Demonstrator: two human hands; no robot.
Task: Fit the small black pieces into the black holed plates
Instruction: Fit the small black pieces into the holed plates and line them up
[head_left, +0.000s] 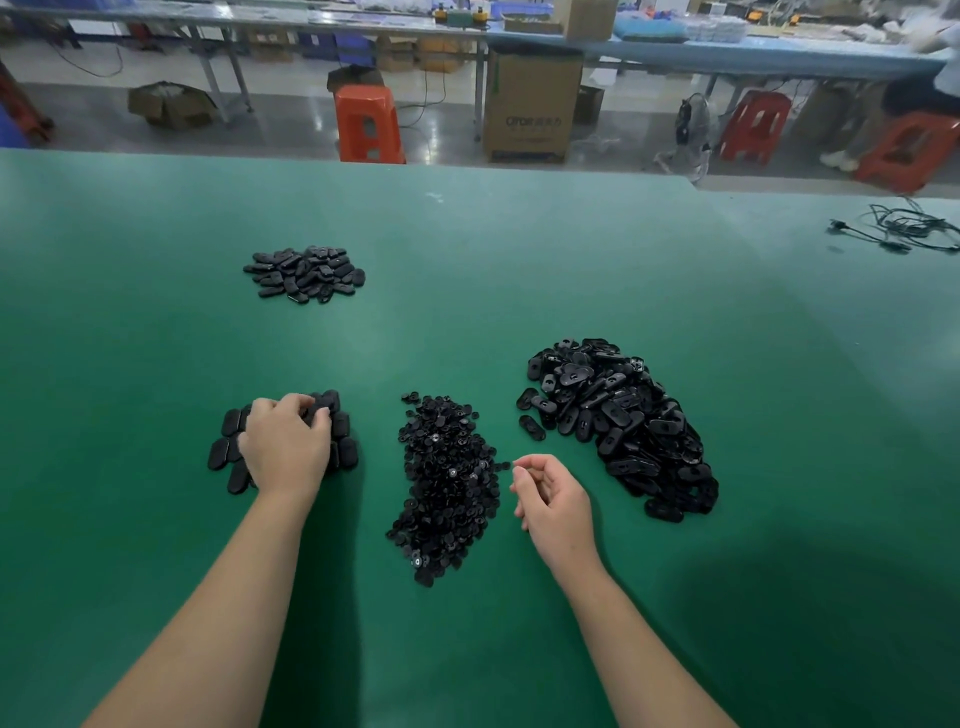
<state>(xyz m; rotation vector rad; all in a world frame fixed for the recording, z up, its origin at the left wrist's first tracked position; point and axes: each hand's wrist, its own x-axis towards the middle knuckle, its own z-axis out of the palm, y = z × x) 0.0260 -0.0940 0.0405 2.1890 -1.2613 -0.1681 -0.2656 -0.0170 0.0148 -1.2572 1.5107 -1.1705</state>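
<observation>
Small pieces (447, 483) lie between 2 plate heaps (623, 426) (283, 441).

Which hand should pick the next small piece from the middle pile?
Right. The right hand hovers at the edge of the pile of small pieces, fingers loosely curled, apparently holding nothing. The left hand is busy, resting on the small group of plates.

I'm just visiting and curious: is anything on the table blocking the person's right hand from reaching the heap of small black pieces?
Nothing visible does. The right hand hovers beside the heap of small black pieces, with only bare green table between them.
</observation>
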